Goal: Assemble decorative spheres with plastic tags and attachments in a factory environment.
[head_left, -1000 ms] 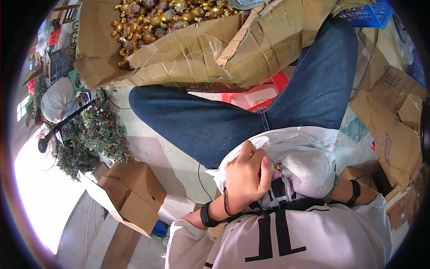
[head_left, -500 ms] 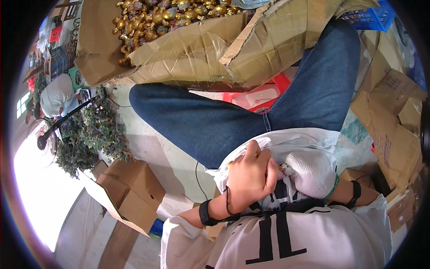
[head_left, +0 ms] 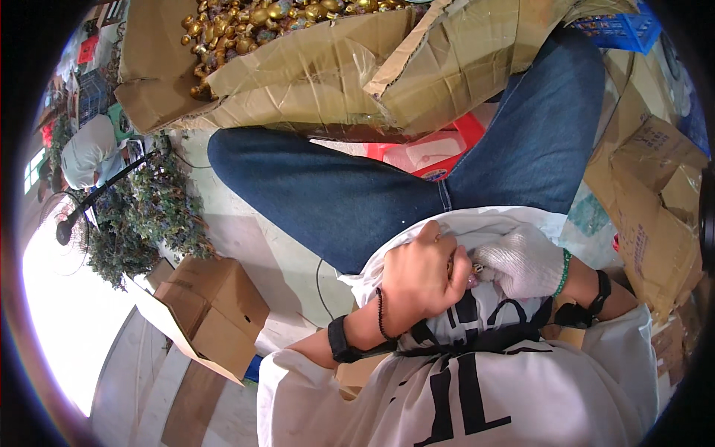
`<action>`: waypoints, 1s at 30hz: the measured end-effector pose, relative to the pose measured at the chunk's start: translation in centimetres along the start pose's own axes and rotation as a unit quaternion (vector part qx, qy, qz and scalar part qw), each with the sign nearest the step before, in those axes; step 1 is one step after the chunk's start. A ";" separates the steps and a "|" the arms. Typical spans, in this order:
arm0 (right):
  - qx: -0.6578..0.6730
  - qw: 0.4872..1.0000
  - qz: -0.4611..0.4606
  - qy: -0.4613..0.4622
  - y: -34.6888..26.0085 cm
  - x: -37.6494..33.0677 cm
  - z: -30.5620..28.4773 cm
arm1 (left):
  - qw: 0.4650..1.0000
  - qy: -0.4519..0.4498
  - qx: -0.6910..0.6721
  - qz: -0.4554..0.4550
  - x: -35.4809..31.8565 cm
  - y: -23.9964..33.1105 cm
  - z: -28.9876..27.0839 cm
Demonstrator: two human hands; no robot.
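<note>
My bare left hand (head_left: 423, 270) is curled closed over my lap, knuckles up. A gold glint shows between its fingers, but what it grips is mostly hidden. Close beside it, my right hand (head_left: 523, 262), in a white knitted glove, is closed with its fingertips toward the left thumb. Between the two hands a small pinkish and gold piece (head_left: 474, 277) shows at the right fingertips; its full shape is covered. Beyond my knees, a large cardboard box (head_left: 298, 93) holds many shiny gold, mushroom-like pieces (head_left: 261, 18), some with purplish patches.
A red plastic stool (head_left: 465, 132) stands between my legs under the box. At left are an open carton (head_left: 212, 309), bundles of dried-looking foliage (head_left: 153, 216), a fan (head_left: 63, 231) and another person (head_left: 91, 153). Flattened cardboard (head_left: 644, 216) and a blue crate (head_left: 618, 31) lie to the right.
Both hands have moved slightly up in the view and stay together. The gloved right hand has turned, showing more of the small piece at its fingertips. The view has shifted a little.
</note>
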State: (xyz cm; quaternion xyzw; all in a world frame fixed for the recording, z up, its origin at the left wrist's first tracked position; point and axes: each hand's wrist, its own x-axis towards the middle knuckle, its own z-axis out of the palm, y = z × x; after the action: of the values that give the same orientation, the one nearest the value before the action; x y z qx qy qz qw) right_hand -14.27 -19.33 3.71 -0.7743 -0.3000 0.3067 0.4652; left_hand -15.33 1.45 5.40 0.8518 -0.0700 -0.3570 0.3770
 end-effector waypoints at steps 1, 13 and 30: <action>-0.001 1.000 0.003 -0.020 0.1 -0.2 -0.1 | 1.000 -0.003 0.001 0.004 0.1 -0.1 0.0; -0.067 0.993 0.021 -0.093 1.2 0.1 -0.2 | 0.999 -0.004 0.047 0.015 1.3 -0.5 0.1; -0.014 0.990 0.093 -0.103 -0.5 0.7 -1.8 | 0.997 0.005 0.063 -0.038 1.9 0.3 0.2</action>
State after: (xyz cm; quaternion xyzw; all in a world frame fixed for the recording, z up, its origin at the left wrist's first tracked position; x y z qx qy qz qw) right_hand -12.60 -19.54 4.71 -0.7695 -0.2775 0.4227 0.3902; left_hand -14.02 0.42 4.47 0.8776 -0.0587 -0.3618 0.3090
